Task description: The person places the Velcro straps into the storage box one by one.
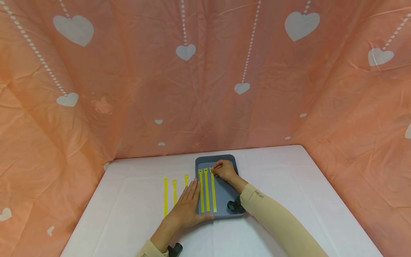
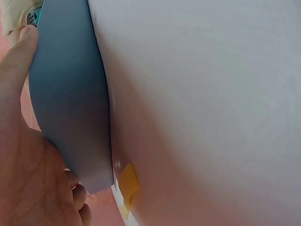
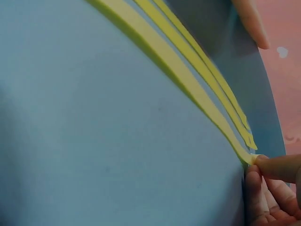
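Note:
A grey-blue rectangular tray (image 1: 226, 191) lies on the table. Inside it, along the left side, two yellow cable straps (image 1: 206, 192) with slotted heads run side by side. My right hand (image 1: 224, 170) pinches the slotted head of a third yellow cable strap (image 1: 213, 194), which lies beside them. In the right wrist view that strap (image 3: 183, 84) curves up slightly into the thumb and finger (image 3: 277, 169). My left hand (image 1: 186, 210) rests along the tray's left wall, fingers straight and thumb at the near edge. The left wrist view shows the palm against the tray wall (image 2: 70, 94).
Left of the tray, several more yellow straps (image 1: 165, 196) lie on the white tablecloth (image 1: 128, 200), partly covered by my left hand. Pink curtains with white hearts (image 1: 199, 107) enclose the table at the back and sides. The right wrist camera (image 1: 234, 204) hangs over the tray's near right corner.

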### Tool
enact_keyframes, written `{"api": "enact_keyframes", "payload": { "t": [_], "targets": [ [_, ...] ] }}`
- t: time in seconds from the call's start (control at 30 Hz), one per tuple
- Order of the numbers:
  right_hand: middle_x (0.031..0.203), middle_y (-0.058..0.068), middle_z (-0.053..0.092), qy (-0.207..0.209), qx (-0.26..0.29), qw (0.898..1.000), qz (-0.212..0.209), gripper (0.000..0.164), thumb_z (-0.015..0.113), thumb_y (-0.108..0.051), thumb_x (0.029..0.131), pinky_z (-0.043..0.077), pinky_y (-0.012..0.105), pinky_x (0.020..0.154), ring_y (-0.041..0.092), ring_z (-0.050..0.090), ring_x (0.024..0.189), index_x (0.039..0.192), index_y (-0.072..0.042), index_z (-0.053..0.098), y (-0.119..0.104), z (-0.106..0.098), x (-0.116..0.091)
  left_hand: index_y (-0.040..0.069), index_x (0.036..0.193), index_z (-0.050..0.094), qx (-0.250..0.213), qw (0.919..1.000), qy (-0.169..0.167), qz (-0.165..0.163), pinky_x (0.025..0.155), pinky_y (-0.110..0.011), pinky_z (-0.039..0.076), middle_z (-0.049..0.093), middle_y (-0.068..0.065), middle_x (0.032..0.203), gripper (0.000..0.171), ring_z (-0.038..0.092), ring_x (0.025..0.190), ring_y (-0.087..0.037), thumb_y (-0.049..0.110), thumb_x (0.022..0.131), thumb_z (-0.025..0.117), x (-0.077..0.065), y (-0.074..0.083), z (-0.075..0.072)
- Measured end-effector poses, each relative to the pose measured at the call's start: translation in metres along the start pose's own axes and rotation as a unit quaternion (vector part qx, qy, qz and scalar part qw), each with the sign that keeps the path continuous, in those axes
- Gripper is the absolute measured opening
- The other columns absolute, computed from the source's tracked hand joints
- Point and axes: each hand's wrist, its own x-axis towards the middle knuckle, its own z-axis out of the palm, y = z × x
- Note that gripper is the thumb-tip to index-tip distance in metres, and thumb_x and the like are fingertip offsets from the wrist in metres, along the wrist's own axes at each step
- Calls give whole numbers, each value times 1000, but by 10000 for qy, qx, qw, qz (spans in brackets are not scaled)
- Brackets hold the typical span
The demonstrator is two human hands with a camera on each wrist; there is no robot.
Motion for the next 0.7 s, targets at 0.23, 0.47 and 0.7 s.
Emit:
{"api": "enact_keyframes", "payload": {
  "t": [0.23, 0.47, 0.7],
  "targets": [
    [86, 13, 76, 22, -64, 10000, 29, 10, 81, 1, 93, 60, 28, 61, 13, 69, 66, 97, 5, 73, 0, 0, 1, -1, 171, 11, 115, 9998, -122, -126, 134, -54, 15, 3, -20, 180, 131, 6, 167, -35, 84, 88, 65, 0, 1, -2],
    [86, 15, 77, 15, -228, 9997, -24, 11, 82, 0, 92, 59, 27, 60, 16, 69, 67, 97, 5, 73, -3, -1, -1, -1, 171, 11, 184, 9997, -111, -138, 134, -53, 15, 3, -19, 180, 131, 6, 167, -36, 85, 87, 64, 0, 1, -3],
    [86, 14, 76, 7, -254, 9997, -64, 12, 83, 0, 91, 59, 27, 60, 15, 70, 67, 97, 5, 73, -2, -2, -1, -1, 171, 11, 129, 9998, -95, -156, 134, -54, 15, 3, -19, 180, 131, 6, 167, -35, 84, 87, 66, 1, 1, -3]
  ]
}}
